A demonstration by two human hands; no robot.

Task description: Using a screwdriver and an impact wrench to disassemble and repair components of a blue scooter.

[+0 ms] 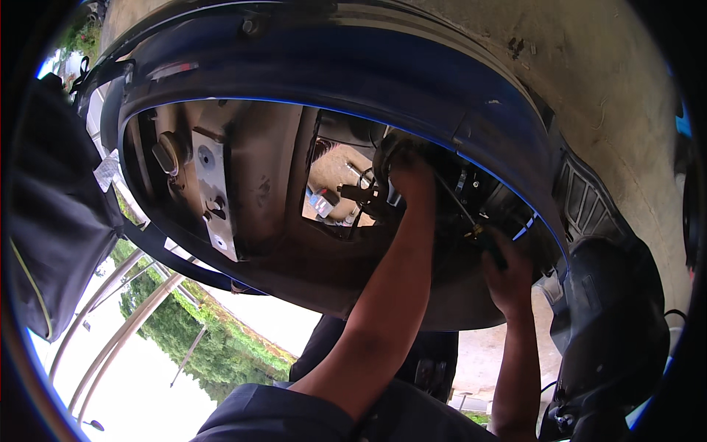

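I look up into a blue vehicle body shell [309,66] with a dark, rusty inner cavity [272,221]. My left hand [409,175] reaches far up into the cavity against a dark rounded part [388,147], beside black cables [362,195]. Its fingers are hidden in the shadow. My right hand [508,276] is lower and to the right, closed around the dark handle of a thin tool [479,234] with a yellow band. The tool's shaft points up and left into the mechanism [486,195].
A pale metal bracket plate [213,199] with holes is bolted at the cavity's left. A gap [335,177] shows ground beyond. A black plastic cover [611,324] hangs at the right, under a concrete surface [604,81]. Metal railings [121,309] and green trees [213,346] lie lower left.
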